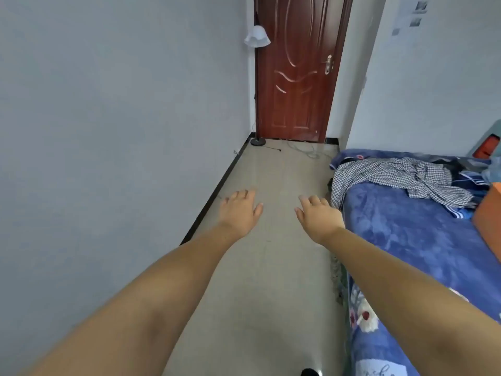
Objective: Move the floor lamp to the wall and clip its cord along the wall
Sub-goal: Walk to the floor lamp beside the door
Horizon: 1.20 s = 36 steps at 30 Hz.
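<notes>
The floor lamp stands at the far end of the room, by the left wall and beside the door. Its white shade point(257, 36) hangs from a thin dark pole, and its round dark base point(257, 142) rests on the floor. A thin black cord point(271, 148) trails right from the base across the tiles. A small clip point(235, 152) sticks out at the skirting of the left wall. My left hand point(240, 211) and my right hand point(317, 217) are stretched out in front of me, palms down, fingers apart, holding nothing, well short of the lamp.
A dark red door point(295, 69) closes the far end. A pale cable point(306, 151) lies looped on the floor before it. A bed with a blue blanket point(406, 226) and a checked cloth point(401, 175) fills the right side. A black skirting point(217, 196) runs along the left wall.
</notes>
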Each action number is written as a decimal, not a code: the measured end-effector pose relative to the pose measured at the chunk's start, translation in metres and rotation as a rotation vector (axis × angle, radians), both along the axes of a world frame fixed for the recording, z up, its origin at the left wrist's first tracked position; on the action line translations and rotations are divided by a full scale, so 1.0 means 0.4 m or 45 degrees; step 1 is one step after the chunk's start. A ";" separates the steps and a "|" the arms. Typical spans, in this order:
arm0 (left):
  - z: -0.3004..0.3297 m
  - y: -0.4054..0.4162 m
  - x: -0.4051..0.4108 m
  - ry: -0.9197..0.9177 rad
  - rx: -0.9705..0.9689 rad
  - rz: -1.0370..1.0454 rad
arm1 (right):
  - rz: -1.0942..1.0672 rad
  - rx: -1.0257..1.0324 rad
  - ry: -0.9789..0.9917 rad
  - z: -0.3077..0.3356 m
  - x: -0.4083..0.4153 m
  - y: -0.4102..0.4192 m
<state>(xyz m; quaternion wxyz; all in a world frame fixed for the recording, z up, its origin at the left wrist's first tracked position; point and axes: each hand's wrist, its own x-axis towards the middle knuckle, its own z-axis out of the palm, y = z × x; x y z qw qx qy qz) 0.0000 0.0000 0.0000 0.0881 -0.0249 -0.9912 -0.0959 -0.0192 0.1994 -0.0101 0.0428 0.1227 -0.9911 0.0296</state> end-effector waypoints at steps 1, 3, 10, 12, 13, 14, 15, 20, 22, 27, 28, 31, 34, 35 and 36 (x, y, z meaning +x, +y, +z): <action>-0.003 0.011 -0.029 -0.019 -0.004 -0.005 | -0.008 0.007 -0.008 -0.002 -0.026 0.009; -0.011 0.035 -0.109 -0.034 -0.002 -0.011 | -0.014 0.004 -0.005 -0.016 -0.105 0.038; 0.024 0.146 -0.464 -0.039 0.083 0.027 | 0.006 0.071 0.015 0.011 -0.462 0.151; 0.038 0.182 -0.564 -0.043 0.127 0.068 | 0.038 0.105 0.029 0.025 -0.565 0.176; 0.044 0.198 -0.614 -0.039 0.141 0.082 | 0.046 0.119 0.036 0.032 -0.617 0.186; 0.048 0.213 -0.661 -0.040 0.151 0.086 | 0.050 0.121 0.031 0.039 -0.666 0.195; 0.051 0.225 -0.703 -0.040 0.156 0.081 | 0.055 0.118 0.023 0.045 -0.712 0.200; 0.037 0.219 -0.931 -0.031 0.152 0.098 | 0.105 0.120 -0.024 0.036 -0.951 0.188; 0.019 0.189 -1.034 -0.041 0.171 0.128 | 0.123 0.124 -0.029 0.019 -1.054 0.168; -0.020 0.104 -1.342 -0.046 0.167 0.146 | 0.113 0.149 -0.048 -0.012 -1.352 0.116; -0.020 0.090 -1.410 -0.044 0.157 0.130 | 0.099 0.153 -0.052 -0.014 -1.419 0.108; -0.009 0.051 -1.611 -0.032 0.136 0.082 | 0.039 0.083 -0.067 -0.011 -1.611 0.084; 0.003 0.027 -1.798 -0.015 0.129 0.067 | 0.016 0.012 -0.037 -0.012 -1.778 0.069; 0.002 0.028 -1.858 -0.027 0.134 0.065 | 0.019 0.009 -0.031 -0.018 -1.831 0.069; -0.002 0.034 -1.917 -0.047 0.143 0.061 | 0.019 0.008 -0.030 -0.025 -1.883 0.071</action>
